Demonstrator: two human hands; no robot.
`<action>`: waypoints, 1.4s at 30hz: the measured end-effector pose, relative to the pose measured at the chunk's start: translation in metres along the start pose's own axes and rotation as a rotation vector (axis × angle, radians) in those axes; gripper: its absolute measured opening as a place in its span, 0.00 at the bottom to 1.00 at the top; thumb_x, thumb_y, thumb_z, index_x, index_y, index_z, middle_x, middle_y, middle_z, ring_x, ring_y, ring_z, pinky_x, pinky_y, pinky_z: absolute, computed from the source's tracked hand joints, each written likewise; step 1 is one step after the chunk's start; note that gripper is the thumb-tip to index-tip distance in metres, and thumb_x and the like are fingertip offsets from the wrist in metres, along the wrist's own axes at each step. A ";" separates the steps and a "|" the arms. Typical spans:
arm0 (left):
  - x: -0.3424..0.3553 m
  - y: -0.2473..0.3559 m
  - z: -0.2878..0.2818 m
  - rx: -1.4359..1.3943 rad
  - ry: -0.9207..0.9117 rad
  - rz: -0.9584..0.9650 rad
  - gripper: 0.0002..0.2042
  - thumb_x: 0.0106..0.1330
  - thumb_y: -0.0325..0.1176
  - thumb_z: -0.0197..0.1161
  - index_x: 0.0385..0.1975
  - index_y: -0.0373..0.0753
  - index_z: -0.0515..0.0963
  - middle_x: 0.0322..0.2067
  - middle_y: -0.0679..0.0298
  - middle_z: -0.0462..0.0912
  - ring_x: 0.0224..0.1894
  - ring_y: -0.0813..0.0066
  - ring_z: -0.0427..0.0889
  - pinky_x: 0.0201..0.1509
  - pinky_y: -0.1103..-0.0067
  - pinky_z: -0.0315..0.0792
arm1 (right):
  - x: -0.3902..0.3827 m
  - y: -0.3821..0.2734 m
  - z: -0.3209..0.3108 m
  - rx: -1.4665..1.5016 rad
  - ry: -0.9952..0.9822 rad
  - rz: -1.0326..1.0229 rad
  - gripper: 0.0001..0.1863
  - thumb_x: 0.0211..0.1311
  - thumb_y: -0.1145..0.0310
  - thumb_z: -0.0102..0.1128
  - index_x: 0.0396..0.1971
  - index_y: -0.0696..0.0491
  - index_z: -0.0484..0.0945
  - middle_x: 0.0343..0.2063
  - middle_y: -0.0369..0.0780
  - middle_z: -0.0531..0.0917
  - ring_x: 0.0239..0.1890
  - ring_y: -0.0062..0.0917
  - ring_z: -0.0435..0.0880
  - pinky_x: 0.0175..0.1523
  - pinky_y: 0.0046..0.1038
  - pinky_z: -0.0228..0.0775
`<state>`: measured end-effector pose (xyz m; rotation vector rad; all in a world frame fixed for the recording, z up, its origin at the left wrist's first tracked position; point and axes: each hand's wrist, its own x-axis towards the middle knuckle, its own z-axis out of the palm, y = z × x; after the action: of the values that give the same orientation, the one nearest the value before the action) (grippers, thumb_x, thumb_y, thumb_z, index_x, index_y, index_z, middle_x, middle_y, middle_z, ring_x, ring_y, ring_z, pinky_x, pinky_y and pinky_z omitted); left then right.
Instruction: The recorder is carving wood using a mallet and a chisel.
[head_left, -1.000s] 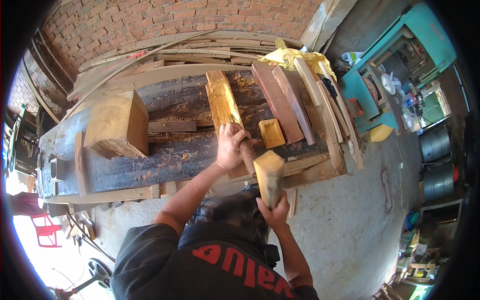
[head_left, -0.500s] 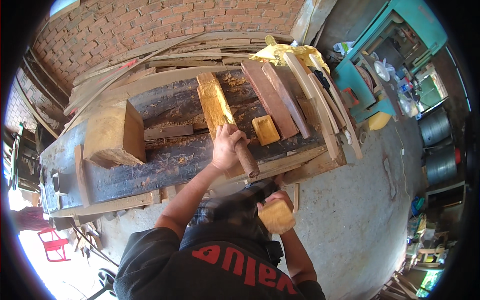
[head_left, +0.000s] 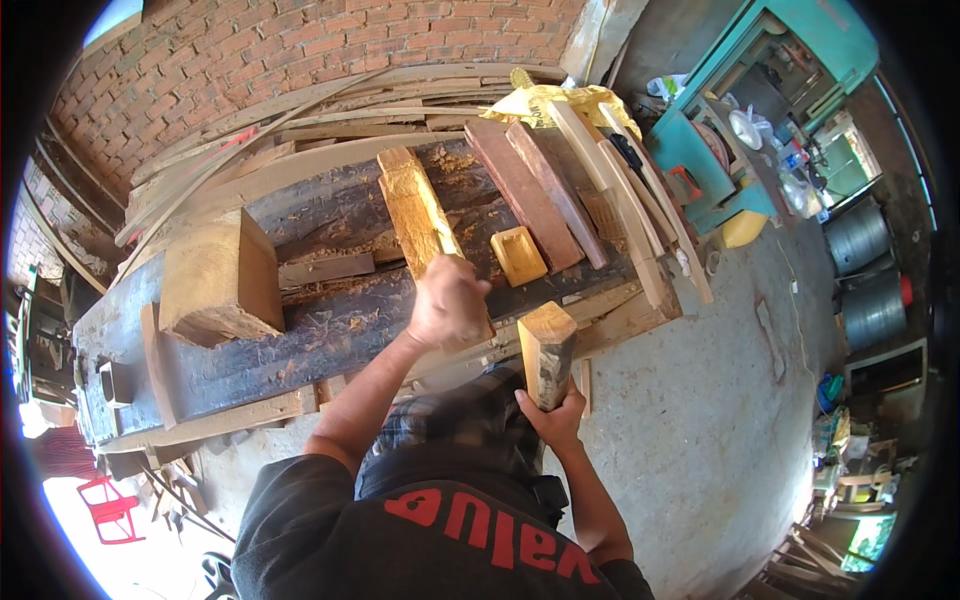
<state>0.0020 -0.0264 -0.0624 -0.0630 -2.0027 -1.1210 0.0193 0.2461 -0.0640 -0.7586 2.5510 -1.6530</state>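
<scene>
Head view showed my left hand [head_left: 448, 300] at the frame's centre, fingers wrapped tight round a chisel handle; the tool itself was almost wholly hidden in my fist, so I could not tell where its edge sat. My fist rested at the near end of a long yellowish timber block [head_left: 415, 212], whose long axis ran from the centre up toward the upper middle of the frame, leaning slightly left, its far end pointing at the brick wall [head_left: 300, 60].

My right hand [head_left: 553, 412], just below and right of centre, was clenched about the lower end of a wooden mallet [head_left: 546, 350]. Its squared head pointed up toward the bench, long axis nearly vertical in the frame, held clear of my left fist and just beside it.

Both pieces lay over a dark, heavy workbench [head_left: 300, 330] strewn with pale shavings, stretching from the left edge to right of centre. On it sat a large pale wood block [head_left: 215, 280] at the left, a small yellow square block [head_left: 518, 255] right of my fist, and reddish planks [head_left: 530, 190] leaning further right. Bent strips were stacked against the wall. Right of the bench was a concrete floor [head_left: 720, 420], with a green machine [head_left: 760, 120] at upper right and metal drums [head_left: 860, 270] at the right edge.
</scene>
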 end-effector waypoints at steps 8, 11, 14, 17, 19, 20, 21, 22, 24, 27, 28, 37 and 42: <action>0.065 -0.039 -0.043 -0.641 0.924 -0.465 0.12 0.61 0.38 0.71 0.29 0.43 0.72 0.31 0.64 0.78 0.34 0.75 0.77 0.43 0.73 0.73 | -0.016 -0.009 -0.019 0.044 0.026 0.060 0.24 0.47 0.63 0.76 0.39 0.61 0.77 0.30 0.43 0.84 0.32 0.27 0.85 0.39 0.29 0.76; 0.059 -0.071 -0.061 -0.654 1.068 -0.461 0.13 0.61 0.37 0.71 0.31 0.43 0.71 0.32 0.63 0.78 0.33 0.74 0.77 0.44 0.74 0.72 | -0.016 -0.013 -0.015 0.060 -0.001 0.078 0.24 0.47 0.63 0.76 0.39 0.61 0.77 0.29 0.44 0.84 0.31 0.27 0.85 0.39 0.29 0.76; 0.058 -0.065 -0.052 -0.557 1.083 -0.492 0.13 0.63 0.39 0.69 0.36 0.43 0.71 0.36 0.63 0.77 0.37 0.72 0.76 0.46 0.74 0.71 | -0.018 -0.008 -0.020 0.016 -0.015 0.096 0.23 0.47 0.63 0.76 0.38 0.61 0.77 0.29 0.44 0.84 0.31 0.26 0.84 0.39 0.29 0.76; 0.055 -0.023 -0.032 -0.429 0.780 -0.445 0.20 0.65 0.46 0.66 0.48 0.43 0.70 0.41 0.63 0.76 0.46 0.73 0.73 0.52 0.72 0.69 | -0.019 -0.004 -0.023 -0.008 -0.020 0.102 0.23 0.47 0.64 0.76 0.38 0.61 0.77 0.30 0.43 0.84 0.31 0.26 0.84 0.39 0.29 0.76; 0.047 -0.007 -0.020 -0.512 0.509 -0.357 0.18 0.63 0.38 0.69 0.48 0.44 0.71 0.41 0.65 0.78 0.44 0.72 0.77 0.49 0.72 0.72 | -0.017 -0.011 -0.022 -0.002 -0.044 0.154 0.24 0.46 0.64 0.77 0.39 0.61 0.77 0.31 0.43 0.84 0.32 0.26 0.84 0.40 0.29 0.76; 0.044 -0.006 -0.013 -0.498 0.382 -0.260 0.17 0.61 0.34 0.70 0.46 0.42 0.73 0.42 0.64 0.79 0.44 0.71 0.79 0.49 0.71 0.73 | -0.017 -0.015 -0.021 0.005 -0.048 0.216 0.24 0.46 0.64 0.77 0.39 0.61 0.77 0.32 0.43 0.84 0.33 0.26 0.84 0.40 0.29 0.76; 0.043 -0.001 -0.008 -0.363 0.291 -0.212 0.18 0.57 0.32 0.72 0.45 0.40 0.73 0.42 0.61 0.79 0.45 0.69 0.78 0.50 0.70 0.73 | -0.016 -0.013 -0.018 0.023 -0.031 0.199 0.25 0.45 0.65 0.77 0.41 0.61 0.77 0.33 0.42 0.84 0.34 0.25 0.83 0.41 0.29 0.76; 0.037 -0.005 0.007 -0.309 0.314 -0.112 0.20 0.54 0.32 0.72 0.45 0.39 0.73 0.42 0.59 0.78 0.45 0.65 0.78 0.50 0.69 0.72 | -0.022 -0.009 -0.019 0.010 -0.060 0.182 0.25 0.45 0.65 0.77 0.41 0.61 0.77 0.33 0.42 0.84 0.34 0.25 0.83 0.41 0.29 0.76; 0.035 0.006 0.017 -0.128 0.295 0.050 0.20 0.52 0.30 0.71 0.45 0.39 0.73 0.41 0.58 0.75 0.44 0.58 0.74 0.50 0.64 0.67 | -0.024 -0.010 -0.019 0.064 0.003 0.262 0.26 0.46 0.65 0.77 0.42 0.62 0.76 0.33 0.40 0.84 0.35 0.24 0.83 0.43 0.28 0.76; 0.035 0.007 0.024 -0.125 0.360 0.066 0.20 0.51 0.29 0.71 0.44 0.39 0.73 0.38 0.58 0.73 0.44 0.57 0.72 0.49 0.65 0.66 | -0.018 -0.035 -0.017 0.041 0.005 0.142 0.22 0.46 0.70 0.76 0.40 0.60 0.75 0.29 0.38 0.82 0.26 0.19 0.80 0.33 0.24 0.74; 0.034 0.006 0.024 -0.117 0.402 0.059 0.19 0.52 0.29 0.71 0.43 0.39 0.73 0.38 0.58 0.73 0.43 0.57 0.72 0.48 0.66 0.66 | -0.017 -0.042 -0.016 0.096 0.019 0.187 0.21 0.46 0.72 0.76 0.39 0.60 0.74 0.27 0.37 0.81 0.22 0.17 0.79 0.29 0.23 0.73; 0.051 -0.006 0.042 -0.192 0.685 -0.059 0.19 0.53 0.27 0.73 0.42 0.42 0.72 0.39 0.59 0.71 0.41 0.61 0.71 0.46 0.71 0.68 | 0.028 -0.101 -0.010 0.229 0.137 -0.201 0.20 0.49 0.72 0.72 0.39 0.57 0.71 0.25 0.39 0.77 0.25 0.22 0.79 0.32 0.26 0.74; 0.067 0.001 0.051 -0.138 0.693 -0.101 0.16 0.51 0.21 0.63 0.41 0.39 0.72 0.38 0.57 0.71 0.41 0.56 0.68 0.47 0.68 0.63 | 0.079 -0.084 0.012 -0.227 -0.096 -0.091 0.30 0.50 0.64 0.75 0.49 0.60 0.69 0.35 0.44 0.80 0.38 0.28 0.80 0.47 0.30 0.72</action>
<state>-0.0738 -0.0103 -0.0298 0.3187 -1.3214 -1.1440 -0.0140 0.1771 0.0229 -0.9566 2.7025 -1.3242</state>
